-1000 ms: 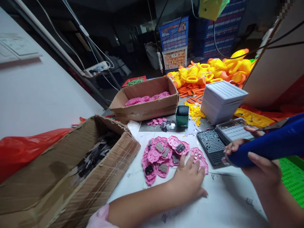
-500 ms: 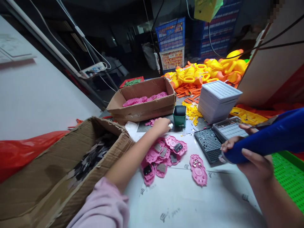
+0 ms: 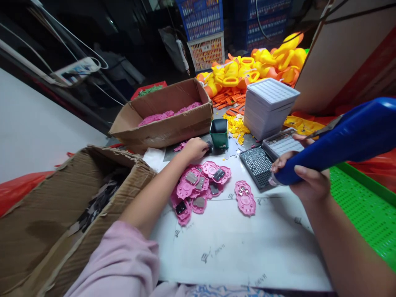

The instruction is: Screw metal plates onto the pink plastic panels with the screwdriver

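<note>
My left hand [image 3: 198, 149] is at the back of the table, left of a small green cup [image 3: 219, 140]. Its fingers are curled down at a small dark piece, too hidden to name. My right hand [image 3: 306, 175] is wrapped around a long blue cylinder [image 3: 337, 142] with a pale tip pointing down left. A thin grey metal blade-like piece [image 3: 324, 127] lies along the cylinder by my fingers. Between my hands rests a single pink plastic casing [image 3: 245, 199] with small metal parts on it. Near my left forearm are several piled pink casings [image 3: 191, 187] with dark or silver plates.
A cardboard box [image 3: 167, 134] of pink parts stands behind, another cardboard box [image 3: 130, 185] at left. Right of the cup are a black grid tray [image 3: 262, 181], a white tray stack [image 3: 269, 111] and a green basket [image 3: 355, 214]. Yellow toys [image 3: 247, 70] are heaped at the back.
The view has shifted, so everything sits further left and higher. My left hand's fingers have curled at a dark piece; a small white piece showed there before. My right hand still holds the blue cylinder.
</note>
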Tool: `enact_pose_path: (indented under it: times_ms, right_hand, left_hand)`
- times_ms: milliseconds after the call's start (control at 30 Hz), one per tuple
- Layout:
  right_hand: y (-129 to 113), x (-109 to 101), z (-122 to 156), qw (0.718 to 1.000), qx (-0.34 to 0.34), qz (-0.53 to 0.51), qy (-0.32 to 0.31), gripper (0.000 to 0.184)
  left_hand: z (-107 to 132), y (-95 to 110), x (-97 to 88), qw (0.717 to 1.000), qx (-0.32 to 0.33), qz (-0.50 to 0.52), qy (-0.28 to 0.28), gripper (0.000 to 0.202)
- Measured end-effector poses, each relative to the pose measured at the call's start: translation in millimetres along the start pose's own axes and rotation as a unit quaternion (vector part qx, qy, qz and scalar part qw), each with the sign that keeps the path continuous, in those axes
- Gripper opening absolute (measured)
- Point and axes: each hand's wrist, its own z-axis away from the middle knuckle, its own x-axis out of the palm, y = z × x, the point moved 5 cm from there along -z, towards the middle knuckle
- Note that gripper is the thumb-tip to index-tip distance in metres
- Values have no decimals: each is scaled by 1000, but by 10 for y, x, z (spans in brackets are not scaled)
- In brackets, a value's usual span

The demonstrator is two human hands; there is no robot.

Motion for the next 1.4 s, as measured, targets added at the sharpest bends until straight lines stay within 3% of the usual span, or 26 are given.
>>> enact_pose_path:
  times_ms: [167,300,333,433,567,733,967,1167,1400]
  right_hand:
    - [3,23,-17,1000,11,0,20,53]
    - [-6,25,-25,999,22,1,39,55]
    - [-9,23,-28,999,24,1,42,55]
    - [-17,17,-40,999,28,-1,41,63]
    - [-34,25,-54,1000,17,2,24,66]
    - [-60,56,-49,999,24,13,28,57]
    - [-138,-43,-70,997,-1,43,69,46]
    - [-168,-130,-98,990,-24,53,125,22]
    - [-199,-246,-116,978,-81,95,169,33]
  left_hand:
    - [168,128,-344,990,-41,34,128,15]
    - [577,582,-498,971,-33,100,213,28]
    - [698,744,-491,965,-14,127,229,31]
    - [1013,1279,-379,921,134,248,271,27]
    - [1108,1662,-7,925,158,240,250,14]
    - [1085,1808,243,945,145,197,217,15]
    - [1128,1854,225,962,115,171,180,10]
    - [1088,1859,240,964,102,176,173,14]
    - [1224,1992,243,953,155,216,147,12]
